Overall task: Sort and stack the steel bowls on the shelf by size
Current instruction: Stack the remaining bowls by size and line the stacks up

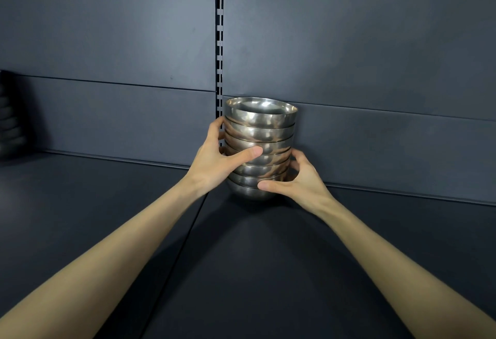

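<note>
A stack of several steel bowls stands upright on the dark shelf, close to the back panel. My left hand grips the stack's left side, thumb across the middle bowls. My right hand holds the lower right side, thumb pressed on a bowl near the bottom. All bowls look about the same size. The fingers behind the stack are hidden.
A slotted upright rail runs down the back panel just left of the stack. A dim stack of dark objects sits at the far left edge. A seam splits the shelf into two boards.
</note>
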{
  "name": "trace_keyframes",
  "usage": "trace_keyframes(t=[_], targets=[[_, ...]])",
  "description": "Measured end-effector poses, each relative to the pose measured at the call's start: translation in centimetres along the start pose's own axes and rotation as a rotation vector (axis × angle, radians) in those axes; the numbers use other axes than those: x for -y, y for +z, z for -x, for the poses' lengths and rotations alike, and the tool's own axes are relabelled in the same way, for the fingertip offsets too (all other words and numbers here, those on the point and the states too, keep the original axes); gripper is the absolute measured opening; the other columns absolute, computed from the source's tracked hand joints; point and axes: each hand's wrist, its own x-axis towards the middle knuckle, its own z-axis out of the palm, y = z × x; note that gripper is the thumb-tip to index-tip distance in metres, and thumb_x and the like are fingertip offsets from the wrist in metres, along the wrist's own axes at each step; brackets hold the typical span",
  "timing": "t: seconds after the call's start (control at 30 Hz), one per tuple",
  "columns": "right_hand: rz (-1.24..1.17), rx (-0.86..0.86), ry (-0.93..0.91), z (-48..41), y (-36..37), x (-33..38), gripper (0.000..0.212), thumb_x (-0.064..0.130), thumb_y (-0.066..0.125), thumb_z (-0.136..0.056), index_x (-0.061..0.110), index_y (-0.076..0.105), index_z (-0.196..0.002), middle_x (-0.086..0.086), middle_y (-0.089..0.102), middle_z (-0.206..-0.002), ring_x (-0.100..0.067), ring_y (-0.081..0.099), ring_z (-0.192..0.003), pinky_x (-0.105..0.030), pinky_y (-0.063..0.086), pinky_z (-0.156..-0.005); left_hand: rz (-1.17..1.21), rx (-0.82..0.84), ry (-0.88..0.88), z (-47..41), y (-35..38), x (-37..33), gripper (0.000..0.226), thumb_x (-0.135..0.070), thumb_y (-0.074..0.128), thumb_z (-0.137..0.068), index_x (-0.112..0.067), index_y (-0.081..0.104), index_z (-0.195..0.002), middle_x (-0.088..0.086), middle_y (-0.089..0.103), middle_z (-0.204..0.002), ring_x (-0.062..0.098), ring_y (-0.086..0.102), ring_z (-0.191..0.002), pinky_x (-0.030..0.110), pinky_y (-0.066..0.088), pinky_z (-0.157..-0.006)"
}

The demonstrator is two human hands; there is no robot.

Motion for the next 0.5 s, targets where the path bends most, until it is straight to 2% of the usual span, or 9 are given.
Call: trace_keyframes(t=[0.1, 0.17, 0.23, 0.27, 0.3, 0.33, 0.43, 0.5], targets=[[-0.006, 0.006, 0.005, 0.2, 0.1, 0.2, 0.118, 0.05, 0.091, -0.046, 0.026, 0.031, -0.144, 0.033, 0.049, -0.111, 0.034, 0.044, -0.092, 0.005, 0.039, -0.07, 0.003, 0.007, -0.003, 0.0, -0.1, 0.1, 0.096, -0.053, 0.079, -0.061, -0.035, 0.028, -0.14, -0.017, 0.052, -0.127, -0.01, 0.056, -0.104, 0.014, 0.047, -0.082], [-0.001, 0.016, 0.014, 0.4, 0.2, 0.5, 0.122, 0.057, 0.088, -0.041, 0.028, 0.03, -0.144, 0.033, 0.049, -0.112, 0.032, 0.045, -0.096, 0.003, 0.041, -0.073, -0.001, 0.015, -0.004, 0.0, -0.2, 0.1, 0.096, -0.053, 0.078, -0.061, -0.036, 0.026, -0.141, -0.017, 0.052, -0.127, -0.012, 0.056, -0.102, 0.013, 0.046, -0.082], [0.002, 0.033, 0.042, 0.6, 0.2, 0.6, 0.125, 0.06, 0.088, -0.04, 0.03, 0.027, -0.145, 0.031, 0.049, -0.116, 0.015, 0.053, -0.109, -0.011, 0.048, -0.086, 0.003, 0.022, -0.005, 0.0, -0.3, 0.2, 0.098, -0.053, 0.078, -0.062, -0.036, 0.025, -0.142, -0.017, 0.052, -0.128, -0.013, 0.055, -0.103, 0.015, 0.045, -0.087], [-0.006, 0.039, 0.059, 0.6, 0.3, 0.7, 0.125, 0.059, 0.088, -0.041, 0.032, 0.025, -0.145, 0.03, 0.049, -0.118, 0.003, 0.057, -0.113, -0.026, 0.052, -0.093, 0.006, 0.026, -0.006, 0.0, -0.3, 0.2, 0.099, -0.052, 0.078, -0.062, -0.036, 0.024, -0.143, -0.018, 0.052, -0.128, -0.013, 0.055, -0.104, 0.016, 0.045, -0.089], [-0.018, 0.039, 0.068, 0.7, 0.4, 0.8, 0.125, 0.058, 0.089, -0.041, 0.034, 0.024, -0.145, 0.029, 0.05, -0.118, -0.007, 0.06, -0.114, -0.037, 0.052, -0.097, 0.006, 0.03, -0.003, 0.0, -0.3, 0.3, 0.099, -0.051, 0.078, -0.063, -0.035, 0.023, -0.144, -0.019, 0.052, -0.128, -0.013, 0.055, -0.104, 0.015, 0.044, -0.089], [-0.028, 0.036, 0.07, 0.8, 0.4, 0.9, 0.125, 0.057, 0.089, -0.041, 0.035, 0.024, -0.145, 0.028, 0.052, -0.118, -0.012, 0.062, -0.113, -0.043, 0.052, -0.097, 0.006, 0.032, 0.003, 0.0, -0.3, 0.3, 0.099, -0.051, 0.078, -0.063, -0.035, 0.023, -0.144, -0.02, 0.052, -0.127, -0.015, 0.054, -0.104, 0.012, 0.044, -0.087], [-0.039, 0.013, 0.071, 0.8, 0.6, 1.1, 0.125, 0.057, 0.091, -0.039, 0.035, 0.027, -0.144, 0.021, 0.057, -0.119, -0.014, 0.064, -0.111, -0.046, 0.053, -0.095, 0.015, 0.031, 0.017, 0.0, -0.3, 0.3, 0.101, -0.052, 0.081, -0.063, -0.034, 0.025, -0.144, -0.022, 0.052, -0.124, -0.017, 0.054, -0.102, 0.003, 0.044, -0.078], [-0.043, 0.006, 0.072, 0.8, 0.5, 1.2, 0.124, 0.056, 0.091, -0.039, 0.034, 0.028, -0.143, 0.019, 0.059, -0.12, -0.014, 0.064, -0.11, -0.046, 0.053, -0.095, 0.018, 0.026, 0.018, 0.0, -0.3, 0.3, 0.1, -0.052, 0.079, -0.062, -0.034, 0.025, -0.144, -0.023, 0.053, -0.122, -0.015, 0.055, -0.101, 0.004, 0.044, -0.077]])
